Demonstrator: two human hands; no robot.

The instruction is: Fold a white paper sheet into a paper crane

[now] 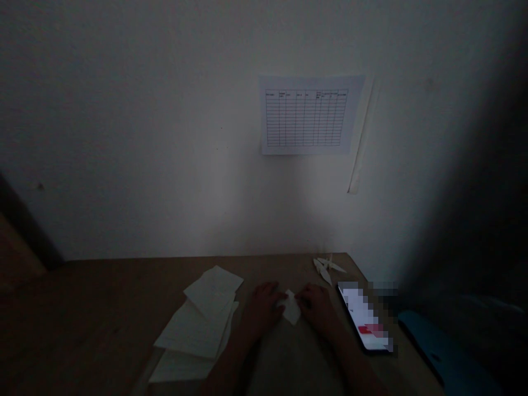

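Observation:
A small folded piece of white paper (291,309) lies on the brown table (103,308) between my two hands. My left hand (263,307) rests on the paper's left edge with its fingers curled onto it. From the other side, my right hand (317,305) pinches the paper's right edge with bent fingers. The light is dim, so the fingers show only roughly.
A loose stack of white paper sheets (198,324) lies left of my hands. A finished white paper crane (327,267) sits at the table's back right corner. A lit phone (365,323) lies to the right, a blue object (441,352) beyond it. A printed table sheet (307,115) hangs on the wall.

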